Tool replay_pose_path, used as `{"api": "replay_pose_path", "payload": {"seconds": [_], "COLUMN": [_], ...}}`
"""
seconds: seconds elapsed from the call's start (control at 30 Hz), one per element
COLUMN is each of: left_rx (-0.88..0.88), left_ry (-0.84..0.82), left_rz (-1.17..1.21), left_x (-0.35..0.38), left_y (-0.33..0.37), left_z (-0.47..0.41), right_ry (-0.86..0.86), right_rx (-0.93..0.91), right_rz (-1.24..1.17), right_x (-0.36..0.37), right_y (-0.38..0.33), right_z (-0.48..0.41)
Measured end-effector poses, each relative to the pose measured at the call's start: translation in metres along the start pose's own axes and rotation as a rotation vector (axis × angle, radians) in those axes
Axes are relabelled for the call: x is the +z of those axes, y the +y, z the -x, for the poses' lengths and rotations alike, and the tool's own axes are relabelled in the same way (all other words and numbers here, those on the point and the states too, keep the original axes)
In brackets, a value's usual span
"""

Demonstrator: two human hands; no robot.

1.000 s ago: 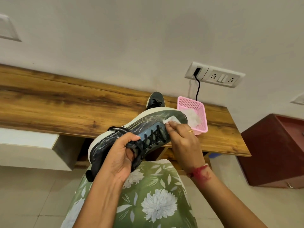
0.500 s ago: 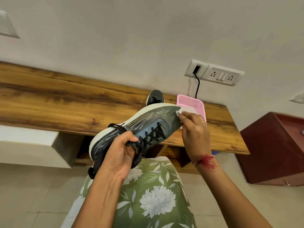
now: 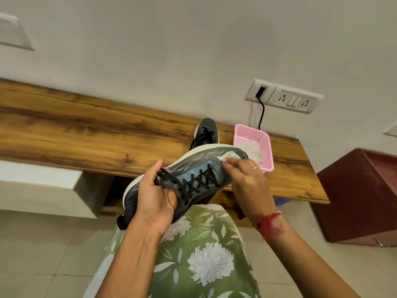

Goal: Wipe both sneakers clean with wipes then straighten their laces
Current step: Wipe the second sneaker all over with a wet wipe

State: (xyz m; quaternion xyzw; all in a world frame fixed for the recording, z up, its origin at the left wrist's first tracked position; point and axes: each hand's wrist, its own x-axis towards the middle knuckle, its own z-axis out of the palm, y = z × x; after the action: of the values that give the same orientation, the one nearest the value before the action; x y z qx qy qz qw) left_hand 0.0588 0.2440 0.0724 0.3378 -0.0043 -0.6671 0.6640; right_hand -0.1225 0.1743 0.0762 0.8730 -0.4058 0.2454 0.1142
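Mid-wipe: left hand (image 3: 154, 198) grips the raised sneaker (image 3: 193, 163) at its collar, fingers curled; right hand (image 3: 247, 183) fingers pinch a wipe (image 3: 227, 155) on its toe; the second sneaker (image 3: 205, 131) likely comes next.

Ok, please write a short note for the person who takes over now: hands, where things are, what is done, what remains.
Left hand grips the held sneaker at its collar, above the lap.
Right hand holds a wipe against its toe area.
Second sneaker stands on the wooden shelf, beside the pink basket of spare wipes.
In progress: wiping the held sneaker.
Left: finish it, wipe the second sneaker, straighten both laces.
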Motion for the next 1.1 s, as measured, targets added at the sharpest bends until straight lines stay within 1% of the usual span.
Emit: {"api": "replay_pose_path", "payload": {"seconds": [0.07,0.13,0.2,0.27,0.33,0.4,0.43,0.47,0.53,0.57,0.63,0.7,0.77,0.8,0.83,0.9,0.93,0.97,1.03,1.1], "left_rx": [-0.049,-0.089,-0.108,-0.096,-0.072,-0.053,-0.048,-0.043,-0.046,-0.045,-0.032,-0.024,-0.026,-0.032,-0.041,-0.046,-0.042,-0.041,-0.043,-0.05], "left_ry": [-0.007,-0.005,-0.064,-0.076,-0.057,-0.019,0.002,0.011,-0.005,-0.008,0.016,0.042,0.042,0.039,0.039,0.039,0.044,0.052,0.063,0.051], "left_rz": [0.034,0.115,0.212,0.235,0.189,0.116,0.078,0.054,0.04,0.027,-0.015,-0.063,-0.067,-0.058,-0.042,-0.012,0.004,0.015,0.046,0.073], "left_x": [0.005,0.01,0.013,0.014,0.011,0.009,0.009,0.008,0.008,0.008,0.009,0.008,0.005,0.003,0.003,0.004,0.006,0.007,0.005,0.002], "left_y": [0.0,-0.003,-0.002,0.002,0.008,0.011,0.011,0.01,0.008,0.006,0.004,0.001,0.001,0.001,0.001,0.0,-0.001,-0.002,0.001,0.004], "left_z": [0.004,0.006,0.008,0.008,0.006,0.005,0.006,0.005,0.005,0.004,0.002,0.0,-0.001,-0.002,-0.002,-0.003,-0.004,-0.005,-0.006,-0.005], "right_ry": [0.092,0.184,0.244,0.243,0.192,0.163,0.177,0.204,0.246,0.247,0.195,0.098,0.044,0.045,0.066,0.143,0.165,0.162,0.105,0.062], "right_rx": [0.125,0.233,0.266,0.242,0.15,0.089,0.119,0.189,0.325,0.338,0.27,0.16,0.06,0.073,0.138,0.326,0.392,0.41,0.314,0.171], "right_rz": [-0.025,-0.078,-0.144,-0.186,-0.18,-0.087,-0.044,-0.027,-0.048,-0.072,-0.137,-0.17,-0.095,-0.053,-0.035,-0.069,-0.117,-0.178,-0.267,-0.212], "right_x": [-0.002,-0.004,-0.005,-0.004,-0.004,-0.005,-0.005,-0.005,-0.006,-0.006,-0.001,0.005,0.005,0.005,0.005,0.003,0.005,0.008,0.015,0.016], "right_y": [0.012,0.012,-0.001,-0.019,-0.024,-0.013,-0.003,0.008,0.02,0.018,0.002,-0.018,-0.018,-0.009,0.003,0.014,0.01,0.0,-0.021,-0.021], "right_z": [-0.006,-0.013,-0.017,-0.017,-0.016,-0.02,-0.022,-0.024,-0.027,-0.027,-0.021,-0.008,-0.001,-0.002,-0.004,-0.012,-0.015,-0.017,-0.013,-0.008]}}
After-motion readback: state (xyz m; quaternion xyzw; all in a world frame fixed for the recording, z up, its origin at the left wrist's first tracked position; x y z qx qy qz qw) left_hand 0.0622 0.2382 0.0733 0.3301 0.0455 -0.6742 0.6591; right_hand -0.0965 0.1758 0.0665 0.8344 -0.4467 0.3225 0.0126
